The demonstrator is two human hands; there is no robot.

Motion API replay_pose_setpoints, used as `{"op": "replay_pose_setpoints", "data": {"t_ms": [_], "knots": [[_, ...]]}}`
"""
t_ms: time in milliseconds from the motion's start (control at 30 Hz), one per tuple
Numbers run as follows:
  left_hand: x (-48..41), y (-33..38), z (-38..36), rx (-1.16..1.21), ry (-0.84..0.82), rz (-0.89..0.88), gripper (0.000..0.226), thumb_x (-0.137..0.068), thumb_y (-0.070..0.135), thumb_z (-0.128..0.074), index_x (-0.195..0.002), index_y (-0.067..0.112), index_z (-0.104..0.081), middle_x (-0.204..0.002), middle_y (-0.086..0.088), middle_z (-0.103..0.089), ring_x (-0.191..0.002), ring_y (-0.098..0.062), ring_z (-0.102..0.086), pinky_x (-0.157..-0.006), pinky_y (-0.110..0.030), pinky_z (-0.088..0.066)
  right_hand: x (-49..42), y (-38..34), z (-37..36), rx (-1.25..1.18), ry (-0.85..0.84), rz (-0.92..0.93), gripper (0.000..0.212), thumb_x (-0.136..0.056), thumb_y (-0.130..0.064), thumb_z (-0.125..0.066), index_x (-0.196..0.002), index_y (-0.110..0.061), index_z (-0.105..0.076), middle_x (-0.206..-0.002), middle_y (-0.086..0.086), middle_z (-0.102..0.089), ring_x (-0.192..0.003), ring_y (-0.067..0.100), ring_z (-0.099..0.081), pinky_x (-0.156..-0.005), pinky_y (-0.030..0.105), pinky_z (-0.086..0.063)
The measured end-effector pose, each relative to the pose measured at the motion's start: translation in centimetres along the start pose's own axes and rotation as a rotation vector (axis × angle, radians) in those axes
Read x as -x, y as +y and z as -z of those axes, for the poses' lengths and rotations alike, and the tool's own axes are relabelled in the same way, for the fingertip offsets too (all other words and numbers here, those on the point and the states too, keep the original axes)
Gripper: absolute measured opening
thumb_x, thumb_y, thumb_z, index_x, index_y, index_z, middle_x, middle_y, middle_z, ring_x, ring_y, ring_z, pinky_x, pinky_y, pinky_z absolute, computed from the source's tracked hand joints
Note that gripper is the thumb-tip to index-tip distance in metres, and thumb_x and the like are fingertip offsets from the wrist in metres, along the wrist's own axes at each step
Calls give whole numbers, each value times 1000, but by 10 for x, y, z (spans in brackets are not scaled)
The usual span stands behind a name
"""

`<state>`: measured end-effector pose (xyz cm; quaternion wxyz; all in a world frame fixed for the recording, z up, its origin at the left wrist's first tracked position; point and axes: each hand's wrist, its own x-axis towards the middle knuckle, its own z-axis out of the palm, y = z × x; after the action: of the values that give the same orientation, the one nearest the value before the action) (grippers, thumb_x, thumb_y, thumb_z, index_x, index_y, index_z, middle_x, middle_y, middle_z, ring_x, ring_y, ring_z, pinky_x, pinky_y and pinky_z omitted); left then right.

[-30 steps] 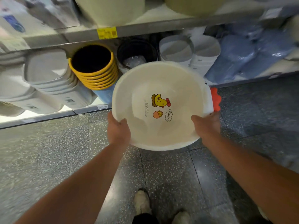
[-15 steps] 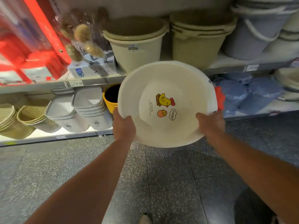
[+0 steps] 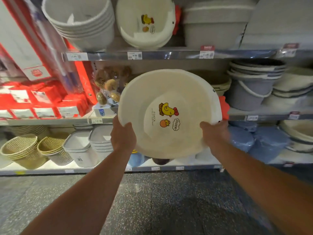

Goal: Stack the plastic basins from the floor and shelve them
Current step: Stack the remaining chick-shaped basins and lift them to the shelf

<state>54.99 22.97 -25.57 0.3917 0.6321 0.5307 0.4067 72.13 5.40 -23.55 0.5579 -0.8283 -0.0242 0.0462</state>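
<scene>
Store shelves (image 3: 169,55) fill the background above a speckled floor (image 3: 152,200). Left hand (image 3: 123,135) clasps the near-left rim of a cream chick-print basin (image 3: 169,92), held tilted at mid-shelf height; right hand (image 3: 214,133) clasps its near-right rim. Matching basins (image 3: 145,34) sit nested on the upper shelf.

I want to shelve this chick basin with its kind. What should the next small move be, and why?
Probably lift the basin, gripped by the left hand and right hand, up toward the matching chick basins on the top shelf; it is held well below them.
</scene>
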Motion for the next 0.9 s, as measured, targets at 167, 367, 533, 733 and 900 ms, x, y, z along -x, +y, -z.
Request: {"op": "replay_pose_setpoints", "data": {"t_ms": [167, 367, 533, 733, 900], "knots": [[-6, 36, 5, 61, 28, -67, 45, -85, 23, -49, -129, 25, -43, -114, -14, -62, -101, -37, -55, -79, -38, -37, -5, -34, 15, 14, -7, 32, 61, -71, -31, -63, -126, -15, -41, -111, 9, -57, -101, 36, -56, -85, 45, -47], [-19, 71, -5, 122, 35, -127, 42, -85, 24, -48, -127, 25, -44, -115, -9, -58, -95, -29, -50, -78, -38, -35, -22, -65, 26, -65, 36, 79, 59, -74, -27, -67, -124, -9, -43, -119, 14, -57, -105, 35, -56, -78, 37, -44], [-40, 98, -18, 212, 60, -169, 43, -85, 24, -51, -128, 27, -47, -101, 5, -53, -91, -21, -47, -80, -38, -37, -42, -96, 21, -83, 46, 123, 62, -71, -27, -66, -126, -8, -44, -113, 13, -61, -100, 36, -60, -85, 49, -52], [-96, 137, -22, 284, 48, -186, 48, -82, 21, -50, -129, 28, -47, -99, 4, -55, -87, -24, -51, -77, -35, -39, -71, -147, -10, -83, 98, 140, 61, -71, -32, -64, -123, -9, -42, -115, 12, -58, -100, 35, -57, -75, 40, -46], [-142, 157, -24, 299, 63, -196, 42, -81, 21, -51, -123, 23, -51, -91, 5, -54, -87, -27, -55, -73, -34, -38, -93, -180, -42, -112, 121, 148, 62, -73, -29, -66, -126, -7, -43, -124, 13, -54, -109, 33, -53, -75, 34, -34]]}}
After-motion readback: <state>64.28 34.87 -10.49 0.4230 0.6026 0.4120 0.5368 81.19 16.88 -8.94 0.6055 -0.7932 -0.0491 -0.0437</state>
